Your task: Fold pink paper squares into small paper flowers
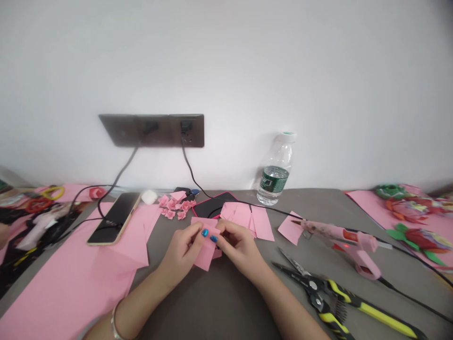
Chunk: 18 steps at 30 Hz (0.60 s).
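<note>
A small piece of pink paper (pixel 204 259) is pinched between my two hands, above the grey table. My left hand (pixel 184 250) grips its left side, with the thumb lying on the front face. On the other side my right hand (pixel 239 245) holds the upper right part, its thumb close to the left one. Fingers behind the paper are partly hidden. Just beyond my hands lie several loose pink paper squares (pixel 262 224) and a dark phone-like object with a red edge (pixel 201 208). Several small folded pink paper flowers (pixel 171 204) are grouped to the left of it.
On the right lie a pink glue gun (pixel 339 236) with a cord and open yellow-black scissors (pixel 314 288). A water bottle (pixel 276 170) stands by the wall. Larger pink sheets (pixel 71 278) and a phone (pixel 115 219) cover the left. Paper flowers (pixel 421 236) lie far right.
</note>
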Available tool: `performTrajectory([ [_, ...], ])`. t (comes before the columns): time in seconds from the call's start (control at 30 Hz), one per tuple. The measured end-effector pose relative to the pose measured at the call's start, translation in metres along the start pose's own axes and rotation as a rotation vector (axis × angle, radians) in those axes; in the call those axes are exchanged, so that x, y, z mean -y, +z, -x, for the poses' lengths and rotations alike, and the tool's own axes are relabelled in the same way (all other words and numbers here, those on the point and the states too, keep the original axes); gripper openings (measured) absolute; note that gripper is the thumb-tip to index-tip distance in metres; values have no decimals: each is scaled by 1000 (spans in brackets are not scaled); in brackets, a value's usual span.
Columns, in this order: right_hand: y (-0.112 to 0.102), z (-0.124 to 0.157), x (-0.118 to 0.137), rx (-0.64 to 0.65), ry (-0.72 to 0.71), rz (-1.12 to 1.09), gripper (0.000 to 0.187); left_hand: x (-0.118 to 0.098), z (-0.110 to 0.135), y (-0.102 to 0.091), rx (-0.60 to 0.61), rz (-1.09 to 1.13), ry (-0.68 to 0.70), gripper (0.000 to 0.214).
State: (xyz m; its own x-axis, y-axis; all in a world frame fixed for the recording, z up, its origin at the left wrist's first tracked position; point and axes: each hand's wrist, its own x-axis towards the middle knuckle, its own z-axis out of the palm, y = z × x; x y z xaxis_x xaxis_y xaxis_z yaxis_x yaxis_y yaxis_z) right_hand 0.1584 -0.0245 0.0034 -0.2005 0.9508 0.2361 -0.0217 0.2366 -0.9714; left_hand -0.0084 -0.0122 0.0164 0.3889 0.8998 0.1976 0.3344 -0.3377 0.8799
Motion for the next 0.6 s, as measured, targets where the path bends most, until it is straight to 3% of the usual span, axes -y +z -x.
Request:
performTrajectory([
  [0.6,0,1,-2,51,-10,-8,31,-2,-2,-3,24,-26,36,34],
])
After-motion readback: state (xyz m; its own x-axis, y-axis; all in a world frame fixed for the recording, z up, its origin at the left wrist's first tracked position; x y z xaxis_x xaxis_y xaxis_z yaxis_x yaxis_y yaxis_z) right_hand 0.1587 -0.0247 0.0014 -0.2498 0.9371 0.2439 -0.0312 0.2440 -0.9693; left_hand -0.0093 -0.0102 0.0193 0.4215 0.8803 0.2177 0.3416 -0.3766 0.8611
